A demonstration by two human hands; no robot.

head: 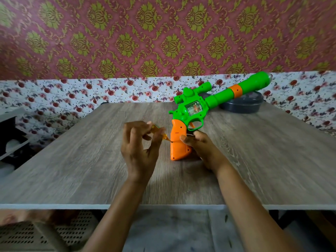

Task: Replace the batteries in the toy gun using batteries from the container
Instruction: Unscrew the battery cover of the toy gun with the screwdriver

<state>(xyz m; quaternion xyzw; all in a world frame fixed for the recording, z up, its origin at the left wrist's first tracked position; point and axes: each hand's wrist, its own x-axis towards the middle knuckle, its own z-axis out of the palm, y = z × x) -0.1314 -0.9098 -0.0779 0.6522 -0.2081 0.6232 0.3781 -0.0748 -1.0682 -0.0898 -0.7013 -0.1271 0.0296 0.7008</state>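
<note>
The green toy gun [214,100] stands tilted on the wooden table [91,160], its orange grip [178,142] down and its barrel pointing up to the right. My right hand [201,144] grips the orange grip from the right side. My left hand [140,148] pinches a small screwdriver with a yellow translucent handle [160,132]. Its tip touches the left edge of the grip. A dark round container with a lid [243,104] sits on the table behind the barrel; what is inside it is hidden.
The table backs onto a floral-papered wall. A white shelf unit [11,135] stands to the left of the table. Below the table's front edge lie a perforated plastic surface [45,233] and a grey floor.
</note>
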